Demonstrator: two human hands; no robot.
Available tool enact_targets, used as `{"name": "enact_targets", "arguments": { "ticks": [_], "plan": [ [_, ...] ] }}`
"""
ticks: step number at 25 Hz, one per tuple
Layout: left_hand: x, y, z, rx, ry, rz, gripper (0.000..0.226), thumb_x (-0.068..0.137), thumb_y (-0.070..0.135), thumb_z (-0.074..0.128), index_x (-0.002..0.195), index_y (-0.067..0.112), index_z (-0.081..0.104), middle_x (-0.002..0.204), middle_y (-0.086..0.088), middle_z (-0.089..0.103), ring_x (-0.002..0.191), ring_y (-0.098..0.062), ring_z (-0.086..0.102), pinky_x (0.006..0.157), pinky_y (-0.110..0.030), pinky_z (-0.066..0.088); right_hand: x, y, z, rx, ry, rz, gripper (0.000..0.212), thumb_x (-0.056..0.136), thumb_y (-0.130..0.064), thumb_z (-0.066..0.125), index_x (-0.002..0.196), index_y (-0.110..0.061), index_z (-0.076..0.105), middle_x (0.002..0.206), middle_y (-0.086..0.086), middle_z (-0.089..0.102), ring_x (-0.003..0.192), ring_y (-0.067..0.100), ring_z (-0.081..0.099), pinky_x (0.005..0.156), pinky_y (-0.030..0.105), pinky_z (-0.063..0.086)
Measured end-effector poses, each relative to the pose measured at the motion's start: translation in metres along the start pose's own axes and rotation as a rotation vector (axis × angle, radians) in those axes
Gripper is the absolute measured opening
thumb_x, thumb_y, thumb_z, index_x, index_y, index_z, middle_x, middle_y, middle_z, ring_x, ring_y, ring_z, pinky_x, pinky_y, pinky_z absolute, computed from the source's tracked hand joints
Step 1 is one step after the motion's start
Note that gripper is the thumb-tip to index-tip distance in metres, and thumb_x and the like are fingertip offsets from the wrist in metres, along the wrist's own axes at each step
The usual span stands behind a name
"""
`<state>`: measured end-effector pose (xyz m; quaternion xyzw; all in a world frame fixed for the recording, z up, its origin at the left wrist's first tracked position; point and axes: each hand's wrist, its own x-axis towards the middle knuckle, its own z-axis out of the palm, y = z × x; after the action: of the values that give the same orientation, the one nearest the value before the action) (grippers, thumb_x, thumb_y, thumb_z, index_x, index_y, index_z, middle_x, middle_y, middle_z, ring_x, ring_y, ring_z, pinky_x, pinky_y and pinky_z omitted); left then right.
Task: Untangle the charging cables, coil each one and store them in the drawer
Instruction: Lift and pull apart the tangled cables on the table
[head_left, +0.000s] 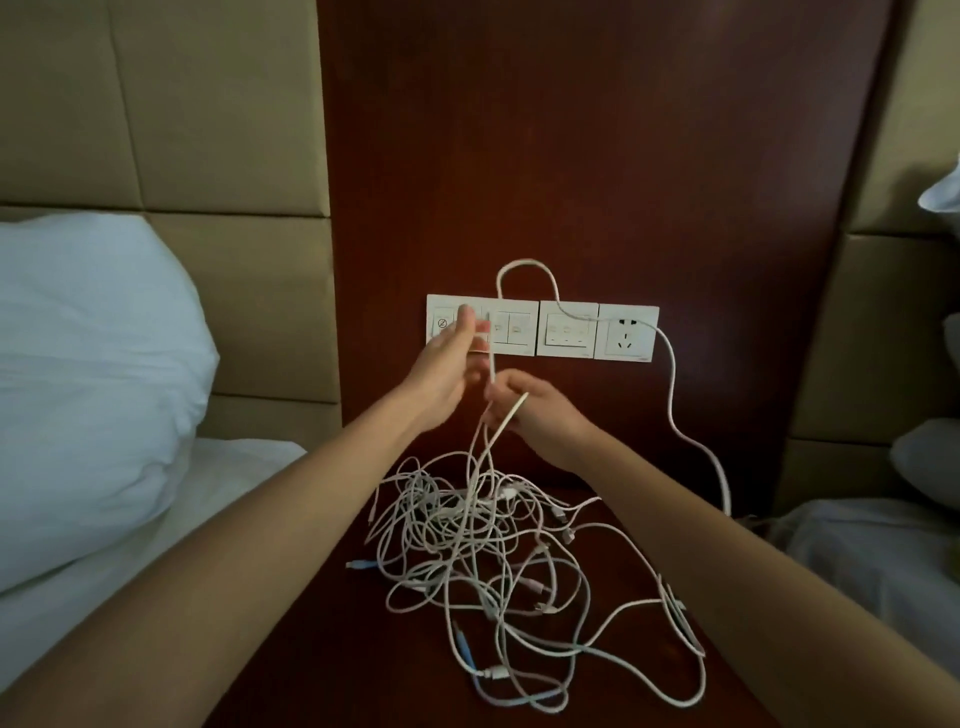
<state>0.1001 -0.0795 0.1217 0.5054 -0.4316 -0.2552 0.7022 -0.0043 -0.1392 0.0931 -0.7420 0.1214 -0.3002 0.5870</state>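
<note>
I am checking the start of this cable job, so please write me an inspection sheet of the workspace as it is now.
Surface: dark wood nightstand, between two beds.
Job's things: cable tangle lies on the nightstand, uncoiled; no drawer in view.
Clutter: nothing seen.
Grippers: left hand pinches a white cable and lifts it; right hand grips the same strand lower down.
Cables: the raised one loops up over the switch panel, then runs down the right side of the nightstand; blue plugs show at the front.
Surroundings: pillow on the left, padded headboard, wood wall panel.
</note>
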Motion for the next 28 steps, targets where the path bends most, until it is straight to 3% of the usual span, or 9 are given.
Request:
{"name": "enact_targets", "arguments": {
  "ticks": [3,6,8,11,14,18,21,25,28],
  "plan": [
    [-0.031,-0.041,-0.022,0.369,-0.307,-0.127,0.025,0.097,0.034,0.044,0.117,0.022,0.051,0.109,0.001,0.058,0.095,-0.012,0.055,0.076,-0.021,0.044,0.002,-0.010,-0.015,0.284,0.153,-0.064,0.028,0.100,-0.003,0.034,0.074,-0.008,0.044,0.061,0.004,0.043,0.054,0.011,0.050,0.059,0.019,0.046],
    [-0.038,-0.074,-0.027,0.637,-0.372,-0.158,0.010,0.096,0.020,0.051,0.102,0.018,0.059,0.100,0.002,0.061,0.090,-0.009,0.057,0.077,-0.020,0.045,0.006,-0.023,-0.024,0.517,0.151,-0.130,0.030,0.101,-0.004,0.031,0.074,-0.008,0.043,0.056,0.000,0.045,0.055,0.010,0.053,0.063,0.020,0.050],
    [-0.031,-0.081,-0.033,0.728,-0.277,-0.161,0.019,0.099,0.014,0.043,0.088,0.015,0.058,0.086,0.004,0.056,0.073,-0.005,0.052,0.067,-0.020,0.047,0.003,-0.028,-0.031,0.491,0.150,-0.138,0.029,0.101,-0.005,0.031,0.075,-0.008,0.044,0.059,0.000,0.045,0.057,0.010,0.054,0.064,0.019,0.052],
    [-0.009,-0.067,-0.045,1.098,-0.045,-0.001,0.020,0.099,0.006,0.035,0.099,0.015,0.053,0.081,-0.001,0.055,0.070,-0.017,0.054,0.055,-0.031,0.043,-0.002,-0.026,-0.049,0.264,0.251,-0.069,0.029,0.101,-0.006,0.032,0.076,-0.008,0.047,0.065,0.003,0.045,0.062,0.012,0.055,0.069,0.021,0.052],
    [0.018,-0.033,-0.046,1.170,0.283,0.128,0.027,0.098,0.002,0.031,0.113,0.010,0.052,0.101,-0.010,0.063,0.081,-0.028,0.060,0.059,-0.031,0.037,-0.002,-0.018,-0.059,0.069,0.337,0.030,0.024,0.101,-0.005,0.033,0.084,-0.005,0.051,0.068,0.006,0.046,0.062,0.015,0.052,0.062,0.021,0.051],
    [0.015,-0.038,-0.037,1.327,0.152,-0.252,0.049,0.095,0.005,0.036,0.143,0.013,0.027,0.132,-0.018,0.046,0.101,-0.031,0.059,0.074,-0.035,0.049,-0.008,-0.005,-0.055,-0.380,0.269,0.352,0.014,0.097,-0.006,0.040,0.091,-0.010,0.052,0.067,0.005,0.045,0.055,0.013,0.047,0.051,0.021,0.046],
    [-0.012,-0.064,-0.035,1.276,0.046,-0.544,0.065,0.098,0.020,0.043,0.150,0.013,0.005,0.148,-0.021,0.022,0.113,-0.032,0.054,0.086,-0.037,0.049,-0.021,0.010,-0.055,-0.360,0.332,0.446,0.004,0.095,-0.010,0.046,0.095,-0.010,0.050,0.069,0.003,0.042,0.057,0.013,0.042,0.056,0.024,0.042],
    [-0.064,-0.080,-0.016,1.462,-0.144,-0.297,0.077,0.098,0.036,0.040,0.147,0.030,-0.019,0.153,-0.013,-0.026,0.139,-0.038,0.016,0.108,-0.050,0.027,-0.039,0.019,-0.056,-0.236,0.497,0.426,0.019,0.093,-0.008,0.045,0.075,-0.011,0.048,0.070,0.003,0.040,0.061,0.014,0.038,0.054,0.024,0.038],
    [-0.102,-0.086,-0.001,1.317,-0.246,0.065,0.062,0.097,0.030,0.045,0.148,0.030,0.011,0.155,-0.005,-0.009,0.139,-0.027,0.011,0.113,-0.047,0.015,-0.050,0.024,-0.054,-0.176,0.571,0.449,0.012,0.091,-0.008,0.046,0.079,-0.007,0.047,0.069,0.003,0.038,0.061,0.014,0.037,0.053,0.024,0.035]
  ]
}}
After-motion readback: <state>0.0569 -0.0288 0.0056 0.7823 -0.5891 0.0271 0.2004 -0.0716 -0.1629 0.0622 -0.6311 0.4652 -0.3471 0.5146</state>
